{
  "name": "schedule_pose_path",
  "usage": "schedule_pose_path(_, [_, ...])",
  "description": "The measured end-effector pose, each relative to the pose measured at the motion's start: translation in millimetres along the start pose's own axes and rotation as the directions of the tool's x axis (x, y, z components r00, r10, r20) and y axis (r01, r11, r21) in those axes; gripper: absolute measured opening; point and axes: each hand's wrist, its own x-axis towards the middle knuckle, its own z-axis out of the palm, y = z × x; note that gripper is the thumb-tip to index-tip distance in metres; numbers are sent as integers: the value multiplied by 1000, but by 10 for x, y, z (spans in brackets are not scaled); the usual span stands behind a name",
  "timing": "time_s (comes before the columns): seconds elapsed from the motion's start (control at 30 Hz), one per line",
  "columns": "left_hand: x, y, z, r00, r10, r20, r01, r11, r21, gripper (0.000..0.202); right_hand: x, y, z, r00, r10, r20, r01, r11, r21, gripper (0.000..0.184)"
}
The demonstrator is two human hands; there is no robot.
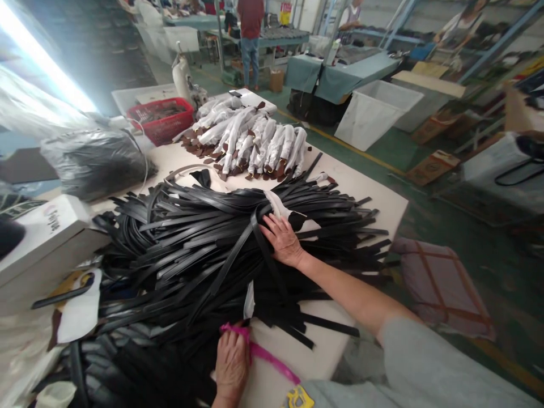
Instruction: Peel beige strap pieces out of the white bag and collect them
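Note:
A large heap of flat black straps point(191, 226) covers much of the table before me. My right hand point(283, 241) lies on the heap with its fingers stretched out, touching straps beside one looped strap point(233, 258). A white scrap point(276, 203) lies just past its fingertips. Lower down, at the heap's near edge, my left hand point(232, 361) is closed on a bright pink strip point(274, 361). The strip's free end trails to the right over the table point(331, 334). Its fingertips are partly hidden. A small white tag point(249, 300) sticks up above this hand.
White-wrapped bundles with brown ends point(255, 141) lie at the table's far side, near a red basket point(164, 119). On the left are a plastic-wrapped bundle point(96, 161) and a white box point(46, 226). A strapped package point(442, 283) sits on the floor at right. People stand farther back.

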Motion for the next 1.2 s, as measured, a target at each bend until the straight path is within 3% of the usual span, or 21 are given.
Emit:
schedule_pose_path(0.13, [-6,19,-10,1000,-8,-16,8,1000,-1,35,196,85,-83,994,58,-90,-56,998,23,54])
schedule_pose_path(0.2, [-8,19,-17,1000,-6,-1,6,1000,8,36,494,192,-140,980,137,-145,-137,991,7,43])
schedule_pose_path(0.3, [-5,12,-26,1000,4,11,-4,1000,19,35,1119,419,-179,960,238,-149,-244,970,-21,41])
schedule_pose_path(0.33, [-2,10,-27,1000,7,7,-7,1000,21,34,1331,499,-174,958,255,-130,-260,965,-20,42])
schedule_pose_path(0.43, [17,15,-32,1000,23,-16,-23,1000,20,30,1862,687,-124,933,359,29,-358,933,-24,73])
schedule_pose_path(0.47, [27,23,-38,999,24,-30,-23,1000,20,29,1998,724,-105,916,395,67,-394,919,-26,70])
schedule_pose_path(0.53, [54,45,-61,998,27,-54,-26,999,23,28,2222,762,-84,874,470,127,-470,882,-28,43])
schedule_pose_path(0.63, [105,86,-119,998,22,-59,-20,999,31,24,2472,782,-126,838,495,229,-505,863,-16,64])
schedule_pose_path(0.7, [136,110,-156,999,17,-49,-16,999,33,21,2556,783,-216,850,434,299,-462,886,27,62])
schedule_pose_path(0.8, [156,133,-184,999,0,-47,2,1000,27,18,2405,680,-410,907,308,286,-352,929,116,56])
schedule_pose_path(0.87, [153,139,-183,999,-6,-46,7,1000,19,18,2040,484,-521,947,268,179,-297,941,160,51])
schedule_pose_path(0.93, [144,137,-174,999,-9,-41,10,1000,8,18,1493,205,-557,972,225,65,-234,931,279,29])
schedule_pose_path(1.07, [136,122,-168,1000,-10,3,10,1000,-16,18,385,-326,-341,976,148,157,-194,921,337,16])
schedule_pose_path(1.13, [140,118,-175,1000,-19,20,19,1000,-9,18,75,-493,-174,958,173,230,-238,926,294,16])
schedule_pose_path(1.2, [143,118,-180,999,-27,26,26,1000,5,20,-67,-606,-59,944,203,260,-263,939,220,18])
